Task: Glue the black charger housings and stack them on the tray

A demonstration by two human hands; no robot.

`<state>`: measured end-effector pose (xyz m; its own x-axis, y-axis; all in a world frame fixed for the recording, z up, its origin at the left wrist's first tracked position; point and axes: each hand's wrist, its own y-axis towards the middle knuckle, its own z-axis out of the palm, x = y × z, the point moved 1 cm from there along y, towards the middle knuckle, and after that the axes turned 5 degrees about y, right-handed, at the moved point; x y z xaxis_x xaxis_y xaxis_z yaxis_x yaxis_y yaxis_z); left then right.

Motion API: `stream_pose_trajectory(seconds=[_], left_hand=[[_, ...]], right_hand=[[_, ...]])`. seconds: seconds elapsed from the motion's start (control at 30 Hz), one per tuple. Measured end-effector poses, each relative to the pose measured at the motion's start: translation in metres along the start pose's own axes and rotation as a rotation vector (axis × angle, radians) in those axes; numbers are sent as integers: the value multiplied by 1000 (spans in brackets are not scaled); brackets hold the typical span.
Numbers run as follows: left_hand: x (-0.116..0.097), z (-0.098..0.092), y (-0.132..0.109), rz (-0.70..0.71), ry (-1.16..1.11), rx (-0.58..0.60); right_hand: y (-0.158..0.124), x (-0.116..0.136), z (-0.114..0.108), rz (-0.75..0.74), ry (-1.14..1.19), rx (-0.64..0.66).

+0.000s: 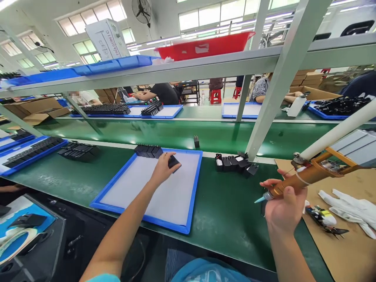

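Observation:
My left hand reaches over a blue-rimmed white tray and is closed on a small black adapter near the tray's far edge. A row of black adapters lines the tray's far rim. My right hand is wrapped round a gold-coloured glue dispenser with a pale blue tip pointing left, held above the green bench. A white tube runs from the tool up to the right. A cluster of black adapters lies between the tray and the tool.
A grey shelf post slants up behind the adapter cluster. White gloves and a small tool lie on cardboard at right. Other blue trays with black parts sit left. Other people work across the green conveyor.

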<state>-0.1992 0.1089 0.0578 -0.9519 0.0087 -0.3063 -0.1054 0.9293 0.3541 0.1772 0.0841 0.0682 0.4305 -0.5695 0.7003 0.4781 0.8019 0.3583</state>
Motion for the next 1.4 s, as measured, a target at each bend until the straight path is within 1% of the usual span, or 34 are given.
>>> stream_pose_trajectory(seconds=[0.1,0.13,0.2,0.3,0.37,0.47,0.67,0.73,0.8,0.87,0.93,0.97,1.0,1.03,1.07,1.13,1.17,1.2,1.23,1.3,1.33,1.4], left_hand=[[29,16,41,-72,160,-30],[35,21,50,-96,186,-44],[41,32,60,-149,250,-87],[44,46,61,-216,338,-180],[46,52,57,-219,387,-226],[50,54,52,-191,441,-247],[47,61,51,-85,451,-204],[45,64,53,-41,424,-170],[44,65,55,-12,387,-134],[46,64,57,-3,344,-105],[48,61,59,-19,297,-90],[49,59,60,-32,272,-84],[49,58,61,-45,248,-75],[49,56,61,-56,225,-61],[47,55,61,-63,203,-42],[44,55,60,-62,165,10],[42,55,59,-57,152,38],[41,56,58,-50,143,64],[39,56,57,-44,138,87],[38,57,55,-40,141,120],[37,57,54,-40,145,133],[37,57,54,-41,158,153]], right_hand=[[2,-2,-2,7,0,-9],[2,-3,-3,16,-4,-7],[2,-4,-5,34,-14,-4],[0,-5,-6,68,-64,9],[-1,-6,-7,76,-104,4],[-1,-8,-10,82,-176,-37],[14,-22,-16,-5,-361,-167],[19,-25,-19,-4,-398,-178],[20,-26,-22,-12,-422,-162],[19,-24,-23,-77,-496,-154],[15,-23,-17,-222,-647,-160],[14,-24,-8,-311,-733,-137],[13,-28,5,-386,-808,-74],[13,-35,24,-438,-861,45],[14,-45,47,-452,-878,219],[17,-77,103,-325,-895,630],[19,-98,134,-247,-967,821],[21,-121,165,-214,-1000,909],[22,-144,194,-190,-1028,964],[23,-190,244,-126,-1104,1036],[22,-210,265,-96,-1141,1065],[17,-243,295,-59,-1198,1124]])
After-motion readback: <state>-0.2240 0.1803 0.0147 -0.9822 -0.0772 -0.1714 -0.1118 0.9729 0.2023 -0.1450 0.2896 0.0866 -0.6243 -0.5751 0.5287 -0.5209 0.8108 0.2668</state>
